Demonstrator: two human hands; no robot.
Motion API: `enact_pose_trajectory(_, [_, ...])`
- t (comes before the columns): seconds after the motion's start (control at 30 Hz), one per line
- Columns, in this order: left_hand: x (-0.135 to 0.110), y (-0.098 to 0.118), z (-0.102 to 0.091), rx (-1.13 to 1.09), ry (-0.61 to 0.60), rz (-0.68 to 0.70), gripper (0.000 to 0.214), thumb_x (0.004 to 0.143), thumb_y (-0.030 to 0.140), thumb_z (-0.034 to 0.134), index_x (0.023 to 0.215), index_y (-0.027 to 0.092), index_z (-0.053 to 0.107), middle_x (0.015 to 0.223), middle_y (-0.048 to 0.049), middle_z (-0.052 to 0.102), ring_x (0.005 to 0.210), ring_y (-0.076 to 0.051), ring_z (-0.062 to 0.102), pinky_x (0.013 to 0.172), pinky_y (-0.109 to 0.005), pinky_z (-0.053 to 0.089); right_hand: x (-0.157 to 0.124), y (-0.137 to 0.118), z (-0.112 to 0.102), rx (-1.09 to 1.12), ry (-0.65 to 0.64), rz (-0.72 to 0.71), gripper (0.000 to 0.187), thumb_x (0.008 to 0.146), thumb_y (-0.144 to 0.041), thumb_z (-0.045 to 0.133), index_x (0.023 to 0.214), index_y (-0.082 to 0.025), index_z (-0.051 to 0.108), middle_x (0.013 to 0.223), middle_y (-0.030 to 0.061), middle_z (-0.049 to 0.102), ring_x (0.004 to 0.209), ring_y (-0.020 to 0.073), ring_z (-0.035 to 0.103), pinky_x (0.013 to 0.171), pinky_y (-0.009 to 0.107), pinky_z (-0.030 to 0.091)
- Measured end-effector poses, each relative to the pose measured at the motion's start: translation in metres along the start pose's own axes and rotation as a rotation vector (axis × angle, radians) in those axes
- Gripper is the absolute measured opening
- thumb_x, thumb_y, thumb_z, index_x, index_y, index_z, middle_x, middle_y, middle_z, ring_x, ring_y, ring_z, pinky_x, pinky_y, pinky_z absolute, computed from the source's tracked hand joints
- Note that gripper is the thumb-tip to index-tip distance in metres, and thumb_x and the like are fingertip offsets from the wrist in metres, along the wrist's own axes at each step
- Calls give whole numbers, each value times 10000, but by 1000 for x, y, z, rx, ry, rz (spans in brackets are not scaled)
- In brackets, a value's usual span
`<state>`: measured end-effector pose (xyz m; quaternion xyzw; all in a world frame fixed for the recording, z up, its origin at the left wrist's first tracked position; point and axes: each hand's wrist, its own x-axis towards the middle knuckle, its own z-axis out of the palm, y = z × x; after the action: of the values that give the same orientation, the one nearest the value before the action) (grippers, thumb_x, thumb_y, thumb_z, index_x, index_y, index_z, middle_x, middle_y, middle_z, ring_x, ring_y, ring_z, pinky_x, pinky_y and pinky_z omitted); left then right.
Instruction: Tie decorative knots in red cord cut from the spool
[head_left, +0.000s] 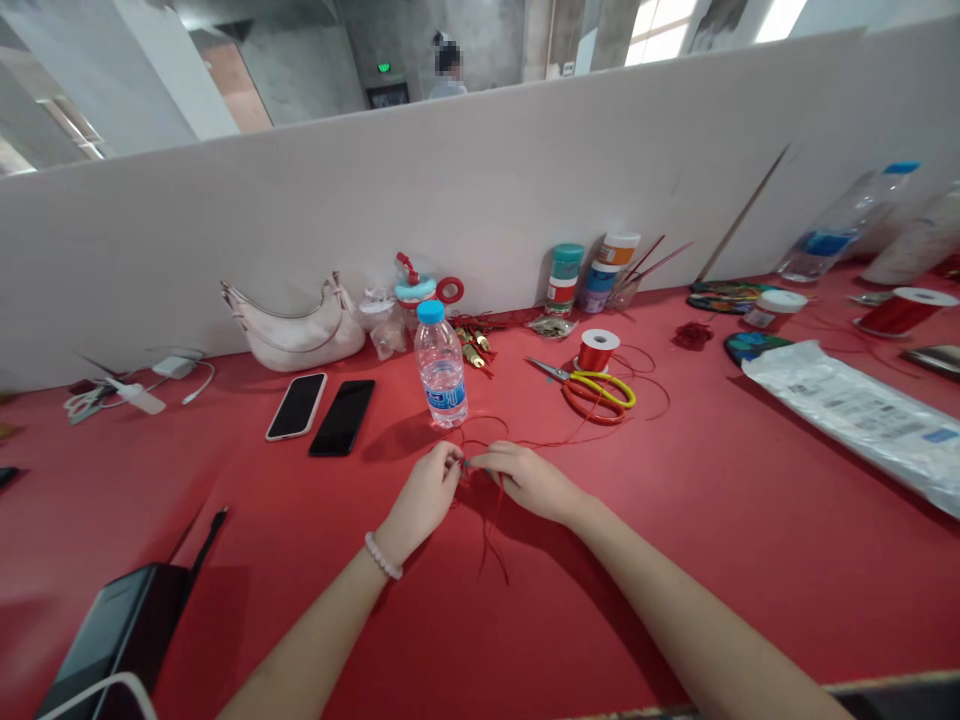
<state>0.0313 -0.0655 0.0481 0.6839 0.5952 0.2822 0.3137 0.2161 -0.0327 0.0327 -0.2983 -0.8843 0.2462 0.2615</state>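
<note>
My left hand (pixel 426 494) and my right hand (pixel 528 478) meet on the red table (pixel 675 520), fingertips pinched together on a thin red cord (pixel 489 500). The cord loops around my fingers and trails toward me and off to the right. A bead bracelet sits on my left wrist. Just beyond my hands stands a clear water bottle (pixel 441 366) with a blue cap. Right of it lie yellow-and-red scissors (pixel 592 388) and a spool of red cord (pixel 597 350).
Two phones (pixel 322 410) lie left of the bottle, a pale handbag (pixel 296 330) behind them. Paint jars (pixel 589 275), a plastic package (pixel 855 410) and another red spool (pixel 904 308) sit right. A black device (pixel 112 635) lies near left. A white partition (pixel 480 200) backs the table; a person stands beyond it.
</note>
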Motion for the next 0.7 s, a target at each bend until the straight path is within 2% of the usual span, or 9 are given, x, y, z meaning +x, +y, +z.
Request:
enact_pose_trajectory(0.13, [2,-12,5,-149,15,-28,176,804,165,437,962,173,514,907,-63,616,825,-166,605,750,-302,469,0,-3,2,-46,-33,-7,496,744,41,359,1067,-214,637,863,47,608,789,141,549,719,257,427])
enact_pose_trajectory(0.27, [2,-17,6,-170,4,-22,229,779,163,460,1004,180,496,878,-42,614,798,-158,609,757,-311,480,2,-7,4,-64,-60,-35,475,721,49,371,1022,-202,638,897,51,631,832,149,555,747,260,423])
enact_pose_trajectory(0.4, [1,-16,5,-220,-11,-53,223,790,191,448,1013,188,458,822,-18,608,706,-145,615,703,-306,485,3,-9,6,-93,-91,-56,421,743,39,381,965,-196,651,880,48,637,819,145,556,755,260,420])
enact_pose_trajectory(0.57, [2,-14,3,-311,-30,-90,234,775,216,465,1005,183,443,782,-2,587,693,-149,628,677,-298,478,2,-7,7,-180,-110,-62,388,742,25,404,930,-175,678,834,55,632,785,153,550,730,264,409])
enact_pose_trajectory(0.7, [2,-8,-3,-425,-38,-184,293,733,221,503,1015,172,444,710,35,551,588,-114,576,582,-244,431,2,-6,6,-190,-127,-55,397,745,22,412,938,-183,693,851,56,643,797,148,556,742,261,405])
